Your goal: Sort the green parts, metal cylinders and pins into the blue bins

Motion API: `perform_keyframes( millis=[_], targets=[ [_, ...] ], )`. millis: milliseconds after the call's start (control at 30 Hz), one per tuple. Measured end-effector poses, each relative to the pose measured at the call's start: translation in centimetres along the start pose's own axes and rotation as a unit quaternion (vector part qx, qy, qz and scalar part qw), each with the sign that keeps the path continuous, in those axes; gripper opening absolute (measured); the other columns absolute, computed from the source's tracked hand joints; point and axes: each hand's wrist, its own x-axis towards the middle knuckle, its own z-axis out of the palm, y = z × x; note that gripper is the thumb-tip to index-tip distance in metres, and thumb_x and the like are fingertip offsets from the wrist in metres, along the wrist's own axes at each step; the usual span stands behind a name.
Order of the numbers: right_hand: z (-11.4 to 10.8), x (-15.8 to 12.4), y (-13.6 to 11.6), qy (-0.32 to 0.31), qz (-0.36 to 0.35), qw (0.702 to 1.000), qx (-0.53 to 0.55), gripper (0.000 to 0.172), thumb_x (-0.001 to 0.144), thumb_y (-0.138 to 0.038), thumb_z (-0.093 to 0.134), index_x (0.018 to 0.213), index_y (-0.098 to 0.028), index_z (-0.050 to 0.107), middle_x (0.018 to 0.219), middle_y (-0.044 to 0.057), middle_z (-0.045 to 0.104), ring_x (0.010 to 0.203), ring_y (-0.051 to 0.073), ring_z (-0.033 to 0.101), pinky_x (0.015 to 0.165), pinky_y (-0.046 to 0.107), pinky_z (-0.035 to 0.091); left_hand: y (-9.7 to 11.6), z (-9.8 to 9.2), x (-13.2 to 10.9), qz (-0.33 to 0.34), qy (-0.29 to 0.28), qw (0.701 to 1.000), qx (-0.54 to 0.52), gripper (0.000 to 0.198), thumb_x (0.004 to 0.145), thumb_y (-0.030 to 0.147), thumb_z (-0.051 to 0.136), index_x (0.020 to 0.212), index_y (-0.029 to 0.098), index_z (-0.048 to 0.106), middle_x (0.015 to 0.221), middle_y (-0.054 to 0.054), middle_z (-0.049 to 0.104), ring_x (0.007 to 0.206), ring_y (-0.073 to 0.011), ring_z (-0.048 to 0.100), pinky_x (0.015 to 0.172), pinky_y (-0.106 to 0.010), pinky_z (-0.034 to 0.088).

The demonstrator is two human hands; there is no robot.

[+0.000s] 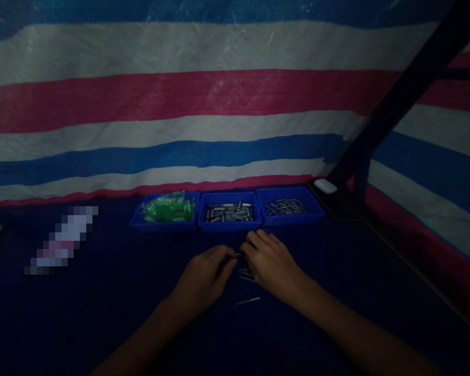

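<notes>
My left hand and my right hand are close together over the dark blue table. Thumb and fingers of each are pressed together around a small, thin, light-coloured piece that shows between them. Several thin metal rods lie beside my right hand, partly covered by it. Nearer to me, another thin metal rod rests on the table. The dim light hides finer detail of the held piece.
Three blue trays stand behind my hands: one with green-and-clear plastic items, one with short metal pieces, one with thin rods. A white object sits back right; a blurred item lies left.
</notes>
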Motion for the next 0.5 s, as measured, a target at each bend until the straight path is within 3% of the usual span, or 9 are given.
perform_keyframes(
  millis=[233,333,500],
  targets=[
    [-0.38,-0.02,-0.45,0.035,-0.020,0.994,0.100,0.010,0.083,-0.012,0.046,0.081,-0.016,0.056,0.075,0.004,0.057,0.073,0.016,0.048,0.067,0.030,0.036,-0.63,0.20,0.04,0.012,0.036,0.999,0.019,0.013,0.084,0.023,0.046,0.095,0.019,0.052,0.087,-0.002,0.057,0.074,-0.0136,0.056,0.066,-0.026,0.044],
    [-0.52,-0.13,-0.75,0.058,-0.044,0.982,0.176,0.014,0.085,-0.012,0.043,0.083,-0.015,0.056,0.075,0.004,0.056,0.074,0.016,0.048,0.067,0.029,0.039,-0.77,0.14,-0.03,0.029,0.049,0.998,-0.005,0.011,0.087,0.021,0.041,0.086,0.019,0.052,0.080,0.000,0.057,0.072,-0.0121,0.056,0.067,-0.024,0.044],
    [-0.36,-0.23,-1.01,0.131,-0.036,0.953,0.270,0.018,0.087,-0.012,0.040,0.091,-0.016,0.057,0.078,0.004,0.060,0.074,0.014,0.051,0.066,0.028,0.043,-0.87,0.15,-0.12,0.033,0.073,0.997,-0.022,0.007,0.084,0.023,0.047,0.088,0.019,0.051,0.080,0.000,0.058,0.071,-0.0121,0.055,0.066,-0.024,0.044]
  ],
)
